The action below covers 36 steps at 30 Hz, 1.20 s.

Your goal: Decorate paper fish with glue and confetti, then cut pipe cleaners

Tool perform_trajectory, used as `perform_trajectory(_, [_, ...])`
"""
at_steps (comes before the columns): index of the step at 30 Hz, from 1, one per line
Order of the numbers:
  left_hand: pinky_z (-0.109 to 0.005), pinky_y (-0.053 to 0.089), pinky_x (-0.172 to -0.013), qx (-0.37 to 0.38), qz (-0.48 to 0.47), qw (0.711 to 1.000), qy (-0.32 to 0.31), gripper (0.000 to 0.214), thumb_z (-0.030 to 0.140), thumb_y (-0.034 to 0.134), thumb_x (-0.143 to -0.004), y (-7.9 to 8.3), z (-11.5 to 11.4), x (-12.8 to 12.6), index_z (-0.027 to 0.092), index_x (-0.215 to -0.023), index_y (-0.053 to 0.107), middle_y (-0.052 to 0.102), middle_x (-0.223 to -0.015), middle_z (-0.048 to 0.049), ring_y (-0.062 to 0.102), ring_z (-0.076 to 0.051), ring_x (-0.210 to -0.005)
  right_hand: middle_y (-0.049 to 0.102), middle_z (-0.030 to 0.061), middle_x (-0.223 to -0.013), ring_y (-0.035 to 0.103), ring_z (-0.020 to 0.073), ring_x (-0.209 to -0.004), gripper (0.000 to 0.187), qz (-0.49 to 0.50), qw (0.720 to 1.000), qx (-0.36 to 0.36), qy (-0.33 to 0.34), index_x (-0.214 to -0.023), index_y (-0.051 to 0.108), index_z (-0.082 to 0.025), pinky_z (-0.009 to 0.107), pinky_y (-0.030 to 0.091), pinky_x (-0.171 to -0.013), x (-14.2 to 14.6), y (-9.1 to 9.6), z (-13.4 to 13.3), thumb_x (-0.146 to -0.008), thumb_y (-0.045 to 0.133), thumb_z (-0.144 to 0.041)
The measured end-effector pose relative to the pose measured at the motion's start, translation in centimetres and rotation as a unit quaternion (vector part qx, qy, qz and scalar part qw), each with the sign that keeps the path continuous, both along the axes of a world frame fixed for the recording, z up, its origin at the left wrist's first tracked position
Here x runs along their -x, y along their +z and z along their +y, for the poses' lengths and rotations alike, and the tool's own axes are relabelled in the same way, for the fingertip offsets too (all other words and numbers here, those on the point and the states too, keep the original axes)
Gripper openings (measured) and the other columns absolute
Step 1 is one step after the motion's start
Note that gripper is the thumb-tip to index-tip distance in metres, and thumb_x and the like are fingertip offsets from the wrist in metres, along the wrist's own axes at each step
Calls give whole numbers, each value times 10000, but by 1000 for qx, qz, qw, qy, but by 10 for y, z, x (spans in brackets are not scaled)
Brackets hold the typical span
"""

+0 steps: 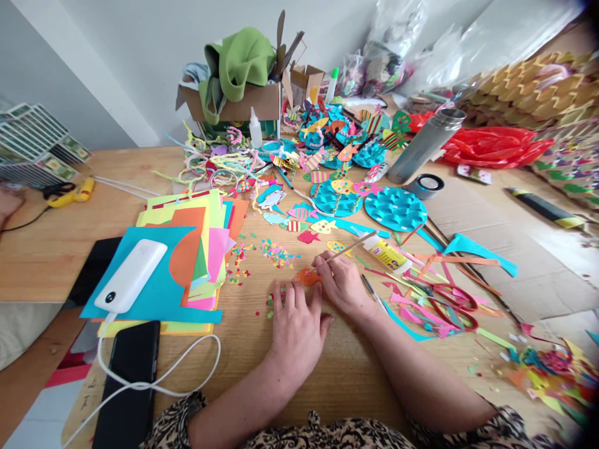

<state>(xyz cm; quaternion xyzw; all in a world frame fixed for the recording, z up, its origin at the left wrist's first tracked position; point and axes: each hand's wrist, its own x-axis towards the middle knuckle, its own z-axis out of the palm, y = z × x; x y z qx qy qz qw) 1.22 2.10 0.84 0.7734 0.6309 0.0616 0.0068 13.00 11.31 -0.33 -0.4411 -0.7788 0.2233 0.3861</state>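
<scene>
We had a thin stick (pixel 352 247) pinched in our right hand (pixel 344 284), the orange paper fish (pixel 307 277) lying on the table (pixel 238 374) right by both hands' fingertips, and our left hand (pixel 296 324) palm-down, fingers extended and loosely spread.

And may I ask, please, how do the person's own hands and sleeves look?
The left hand and right hand are bare, with no gloves. The left sleeve and right sleeve carry a black, curling print on beige, and both end well short of the hands.
</scene>
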Motion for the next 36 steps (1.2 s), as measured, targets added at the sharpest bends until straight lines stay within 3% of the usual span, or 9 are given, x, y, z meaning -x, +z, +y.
perform_trajectory(36, [-575, 301, -1090, 3, -5, 1000, 2, 582, 500, 592, -864, -1, 1, 0, 170, -1340, 529, 535, -1235, -168, 460, -328, -1185, 577, 28, -680, 560, 153, -622, 303, 4, 1000, -3, 9, -725, 501, -216, 278, 431, -615, 1, 0, 0, -997, 374, -259])
